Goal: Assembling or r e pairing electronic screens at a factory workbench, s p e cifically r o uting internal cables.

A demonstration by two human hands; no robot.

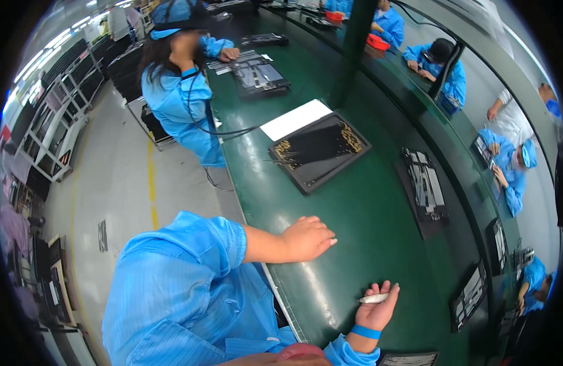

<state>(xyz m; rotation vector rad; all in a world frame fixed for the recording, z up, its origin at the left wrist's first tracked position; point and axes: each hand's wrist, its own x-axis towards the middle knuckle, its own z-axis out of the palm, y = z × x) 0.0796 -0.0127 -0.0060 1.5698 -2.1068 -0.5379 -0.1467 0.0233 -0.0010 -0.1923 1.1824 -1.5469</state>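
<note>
My left hand (pixel 307 238) rests back-up on the green tabletop (pixel 293 293), close to its near edge. Its fingers are bent and held together, and I see nothing in them. To the right and nearer, my right hand (pixel 374 312) is turned palm-up above the table, with a blue band (pixel 365 332) round its wrist. The curled fingers and thumb close on a small white pointed piece (pixel 373 299), whose exact kind I cannot make out. Beyond my left hand lies a black tray (pixel 307 183) bearing a dark bundle with many small gold-coloured ends (pixel 353 138).
A white sheet (pixel 295 119) lies against the tray's far side. Black trays of flat parts (pixel 425 183) stand along the right, beside a long raised ledge. A person in blue (pixel 177 104) sits farther along the left edge, by another parts tray (pixel 257 74). More people work beyond the ledge.
</note>
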